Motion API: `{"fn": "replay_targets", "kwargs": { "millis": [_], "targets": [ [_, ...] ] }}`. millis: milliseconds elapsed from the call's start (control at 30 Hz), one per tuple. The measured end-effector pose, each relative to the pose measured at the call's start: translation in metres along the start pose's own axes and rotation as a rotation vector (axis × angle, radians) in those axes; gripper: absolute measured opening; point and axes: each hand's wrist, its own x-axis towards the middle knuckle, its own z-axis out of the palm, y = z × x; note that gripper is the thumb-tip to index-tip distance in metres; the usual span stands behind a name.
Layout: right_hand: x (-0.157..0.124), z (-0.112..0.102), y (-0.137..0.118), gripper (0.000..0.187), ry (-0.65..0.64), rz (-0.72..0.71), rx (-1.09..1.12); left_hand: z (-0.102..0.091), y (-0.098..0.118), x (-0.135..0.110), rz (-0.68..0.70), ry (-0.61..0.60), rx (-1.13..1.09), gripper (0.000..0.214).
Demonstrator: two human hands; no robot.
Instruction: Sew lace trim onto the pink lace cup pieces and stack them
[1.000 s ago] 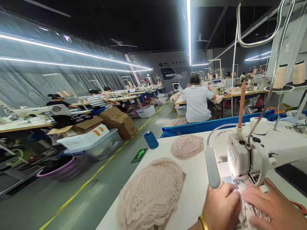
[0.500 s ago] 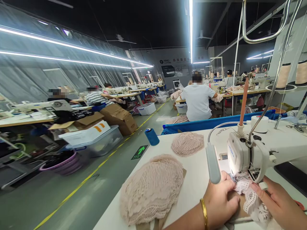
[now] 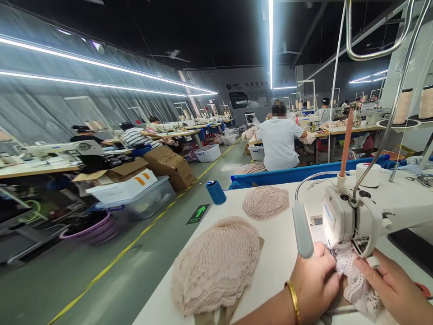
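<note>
My left hand (image 3: 314, 282), with a gold bangle at the wrist, is curled shut on a piece of pale lace (image 3: 355, 280) just left of the needle of the white sewing machine (image 3: 358, 216). My right hand (image 3: 394, 289) pinches the same lace from the right, below the presser foot. The lace bunches between both hands on the white table (image 3: 280, 257). A grey lamp head (image 3: 302, 230) on a flexible arm hangs just above my left hand.
Two heaps of beige lace pieces (image 3: 216, 266) (image 3: 265, 201) and a blue thread cone (image 3: 215, 192) lie on the table to the left. Ahead, a person in a white shirt (image 3: 279, 142) sits at another machine. Cardboard boxes (image 3: 169, 167) and bins line the aisle at left.
The lace has been lifted and gathered between my hands near the needle; my right hand has shifted from lying flat on it to pinching it from the right.
</note>
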Motion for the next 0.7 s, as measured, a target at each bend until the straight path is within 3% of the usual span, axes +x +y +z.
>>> {"fn": "replay_targets", "kwargs": {
  "millis": [133, 233, 333, 500, 700],
  "targets": [
    [0.003, -0.004, 0.007, 0.041, -0.038, -0.275, -0.054, 0.002, -0.004, -0.002, 0.150, 0.083, -0.023, 0.020],
    [0.006, -0.011, 0.016, 0.020, -0.216, -0.624, -0.249, 0.004, -0.011, -0.008, 0.258, 0.109, 0.045, 0.015],
    [0.009, -0.015, 0.026, 0.035, -0.350, -0.885, -0.461, 0.004, -0.017, -0.016, 0.330, 0.105, 0.152, 0.009],
    [0.015, -0.016, 0.031, 0.029, -0.310, -1.003, -0.581, 0.004, -0.023, -0.026, 0.453, 0.084, 0.240, 0.017],
    [0.014, -0.016, 0.020, 0.022, -0.254, -1.036, -0.611, 0.006, -0.025, -0.027, 0.466, -0.002, 0.328, 0.017]
  ]
}}
